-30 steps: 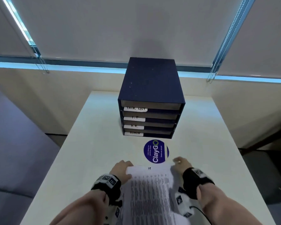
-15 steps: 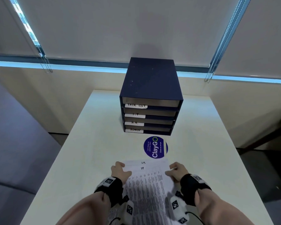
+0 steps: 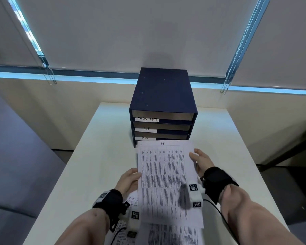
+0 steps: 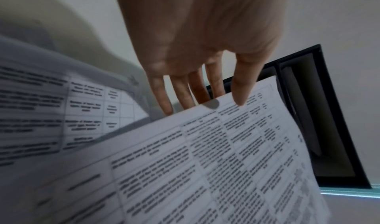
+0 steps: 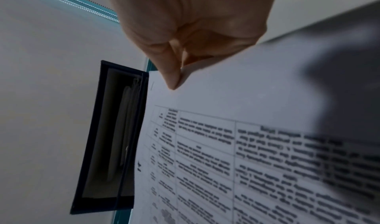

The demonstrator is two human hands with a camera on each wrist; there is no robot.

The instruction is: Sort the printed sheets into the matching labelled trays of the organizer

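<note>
One sheet, four trays

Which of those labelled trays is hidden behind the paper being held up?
The bottom tray of the organizer; the held sheet covers its label, while TASK LIST, I.T and H.R. labels show.

Your forearms are bare. Each wrist wears a broad black strap, the left one with a small white tag. A white block printed with black square codes hangs from each strap, trailing a thin black cable.
</note>
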